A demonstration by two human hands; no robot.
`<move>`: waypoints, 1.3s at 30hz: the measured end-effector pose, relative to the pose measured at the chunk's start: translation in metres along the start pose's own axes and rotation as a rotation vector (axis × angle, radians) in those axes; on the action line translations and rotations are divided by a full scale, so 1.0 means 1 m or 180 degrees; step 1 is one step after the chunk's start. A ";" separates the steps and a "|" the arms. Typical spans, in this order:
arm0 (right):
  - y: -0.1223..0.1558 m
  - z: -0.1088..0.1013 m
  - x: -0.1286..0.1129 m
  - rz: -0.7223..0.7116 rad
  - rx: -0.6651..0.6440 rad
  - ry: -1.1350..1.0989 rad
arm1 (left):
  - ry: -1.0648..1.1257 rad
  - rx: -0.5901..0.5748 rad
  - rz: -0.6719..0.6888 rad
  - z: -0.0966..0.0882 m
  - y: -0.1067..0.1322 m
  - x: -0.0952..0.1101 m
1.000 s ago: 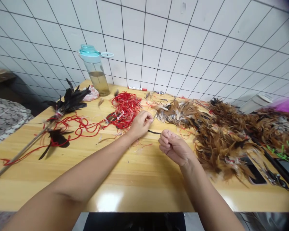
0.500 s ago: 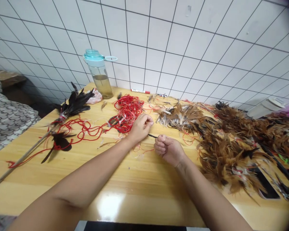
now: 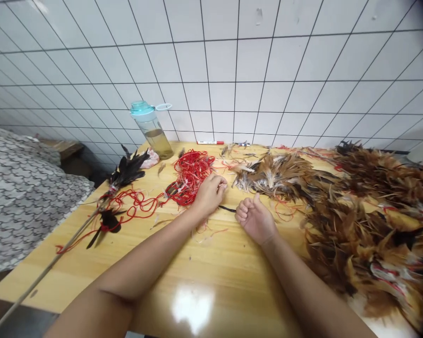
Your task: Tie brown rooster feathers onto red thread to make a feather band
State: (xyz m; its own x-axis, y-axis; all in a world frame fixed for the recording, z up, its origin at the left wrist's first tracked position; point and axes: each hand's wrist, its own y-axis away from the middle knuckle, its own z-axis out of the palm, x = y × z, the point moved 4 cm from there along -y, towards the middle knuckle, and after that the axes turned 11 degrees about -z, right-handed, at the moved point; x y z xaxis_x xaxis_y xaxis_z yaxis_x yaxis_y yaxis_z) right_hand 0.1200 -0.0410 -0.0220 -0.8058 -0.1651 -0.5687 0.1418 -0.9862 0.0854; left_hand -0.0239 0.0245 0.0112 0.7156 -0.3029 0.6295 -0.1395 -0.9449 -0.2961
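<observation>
Above the table, my left hand is closed with fingertips drawn together in a pinch, just right of a tangled heap of red string. What lies between those fingertips is too small to make out. My right hand has its fingers curled in and the thumb raised. A thin black strip, perhaps a feather or cord, runs from under my left hand to the curled fingers of my right. Brown feathers in a bundle lie just beyond my right hand.
Left on the wooden table are a stick with black feathers and loose red string. A water bottle and red-white marker stand near the tiled wall. More brown feathers heap at right.
The view has shifted, so the table sits lower in the picture. My right thumb has lifted off the curled fingers, and my hands are slightly farther apart. My left hand keeps its pinch.
</observation>
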 end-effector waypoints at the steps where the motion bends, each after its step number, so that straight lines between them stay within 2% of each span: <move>1: -0.001 -0.001 0.001 -0.0003 0.0061 0.0035 | -0.0180 -0.0075 -0.0076 0.002 -0.005 0.001; 4: -0.005 -0.006 0.006 -0.0193 0.0286 0.0433 | -0.0629 -0.0312 -0.0342 0.013 -0.020 0.003; 8: -0.008 -0.014 0.011 -0.0969 0.0405 0.1583 | -0.0808 -0.0537 -0.0667 0.031 -0.035 0.004; 11: -0.010 -0.021 0.008 -0.1475 0.0540 0.2433 | -0.0740 -0.0584 -0.0679 0.036 -0.037 0.005; 14: -0.009 -0.027 0.000 -0.1818 0.0880 0.2970 | -0.0323 -0.0539 -0.0693 0.031 -0.031 0.007; 17: -0.008 -0.029 -0.006 -0.1975 0.0961 0.3346 | 0.0875 -0.0638 -0.0967 0.023 -0.018 0.008; 21: -0.008 -0.027 -0.006 -0.1919 0.0787 0.3534 | 0.2633 -0.1245 -0.1483 0.026 0.003 0.015; 24: -0.008 -0.026 -0.005 -0.1790 0.0787 0.3364 | 0.3127 -0.1593 -0.1590 0.032 0.011 0.021; 30: -0.008 -0.021 -0.009 -0.1390 0.0900 0.2616 | 0.3039 -0.1677 -0.1447 0.037 0.007 0.019; 36: -0.008 -0.018 -0.017 -0.0776 0.0846 0.2085 | 0.2862 -0.2028 -0.1010 0.035 0.005 0.023; 39: -0.009 -0.019 -0.017 -0.0693 0.0853 0.2128 | 0.2781 -0.1813 -0.1003 0.032 0.002 0.021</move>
State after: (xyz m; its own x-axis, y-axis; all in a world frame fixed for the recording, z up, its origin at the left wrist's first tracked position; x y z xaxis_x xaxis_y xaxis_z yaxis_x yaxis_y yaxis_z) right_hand 0.1434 -0.0293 -0.0281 -0.2666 -0.0077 -0.9638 -0.1945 -0.9790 0.0617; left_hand 0.0122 0.0203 0.0008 0.0724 0.1922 0.9787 -0.4929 -0.8461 0.2026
